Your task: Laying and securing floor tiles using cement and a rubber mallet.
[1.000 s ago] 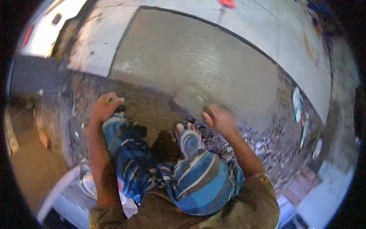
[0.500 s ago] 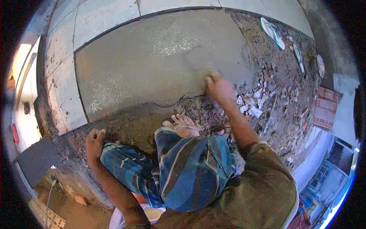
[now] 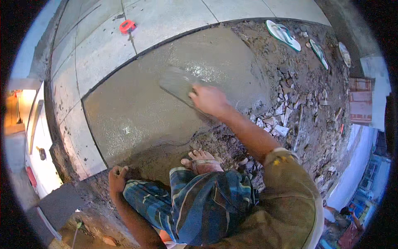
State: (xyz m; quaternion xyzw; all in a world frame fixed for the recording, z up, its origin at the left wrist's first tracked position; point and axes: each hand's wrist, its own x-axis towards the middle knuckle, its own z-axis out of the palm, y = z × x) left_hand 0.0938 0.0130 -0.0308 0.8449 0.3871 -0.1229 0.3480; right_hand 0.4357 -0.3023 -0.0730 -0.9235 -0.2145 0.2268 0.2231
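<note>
- The handle side of a flat trowel [image 3: 176, 85] is grasped by the right hand [image 3: 210, 101]; the grip is clenched around it, the handle itself being hidden by the fingers.
- The trowel is laid on the wet grey cement [image 3: 128, 112], toward the middle of the patch; its broad blade is blurred.
- The left hand [image 3: 117, 179] is held beside the left knee, near the corner of the cement; its grip is released, the fingers being loosely bent with nothing seen in them.
- The cement is bordered by pale floor tiles [image 3: 174, 14] along its far and left edges.
- A small red tape measure [image 3: 127, 27] is set on the tiles beyond the far edge.
- A bare foot [image 3: 203, 162] is planted on the soil at the near edge.
- Broken rubble [image 3: 275, 120] is scattered to the right, and a white flip-flop [image 3: 283, 35] is left on the soil beyond it.
</note>
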